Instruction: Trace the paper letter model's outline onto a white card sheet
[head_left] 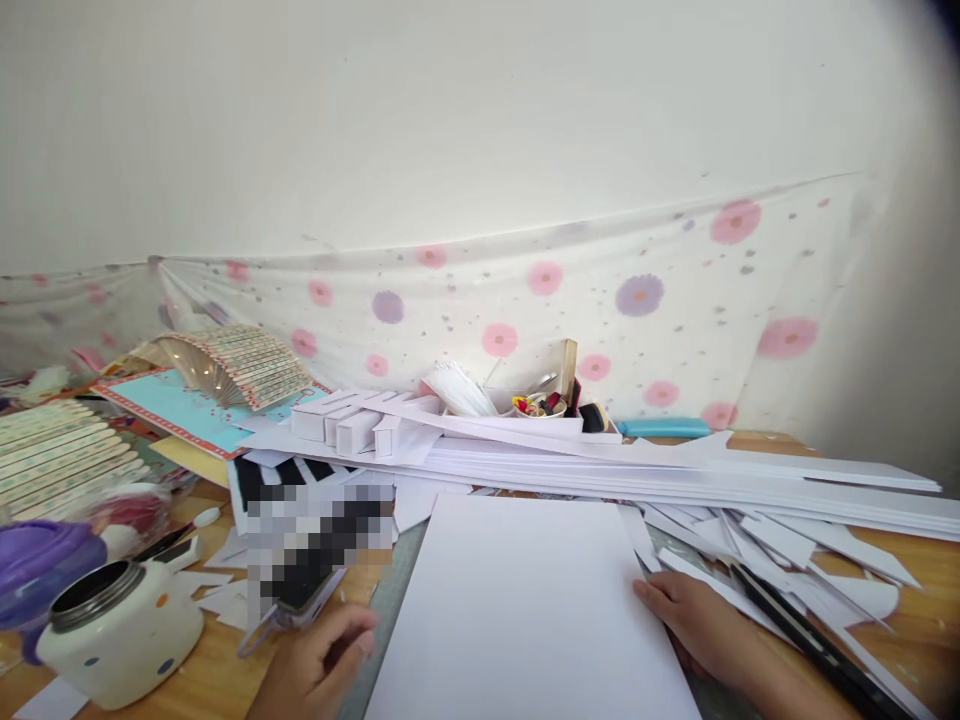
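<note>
While the right hand pinches the sheet's right edge, the left hand hovers just beside its left edge!
Here's the sheet, white and flat, front and centre on a grey mat, its near end running out of view; the right thumb presses on top, the other fingers partly hidden at the rim. Over on the left, the fingers curl loosely, a narrow gap to the thumb, nothing held, with the phone just beyond and the open jar farther left. Right of the right hand, a black tool lies slantwise among paper scraps, and long white strips stretch behind it all.
</note>
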